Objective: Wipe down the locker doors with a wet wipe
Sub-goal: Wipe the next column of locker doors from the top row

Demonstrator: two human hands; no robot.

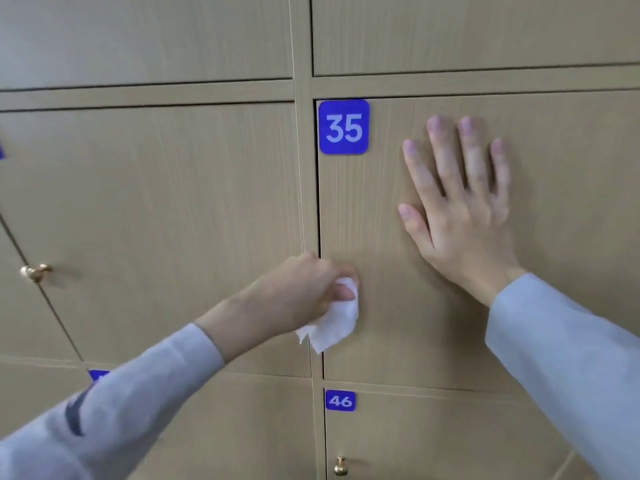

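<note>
A wall of light wood-grain lockers fills the view. The door of locker 35 (pixel 381 209) carries a blue number plate (pixel 343 127) at its top left corner. My left hand (pixel 294 292) is closed around a white wet wipe (pixel 334 323), pressing it against the lower left edge of that door; part of the wipe hangs loose below the fingers. My right hand (pixel 457 209) lies flat on the same door, fingers spread and pointing up, holding nothing.
Below is locker 46 (pixel 433 441) with a blue plate (pixel 340 400) and a brass knob (pixel 340 466). The left neighbouring door (pixel 156 209) has a brass knob (pixel 34 271). More doors run above. Grey sleeves cover both forearms.
</note>
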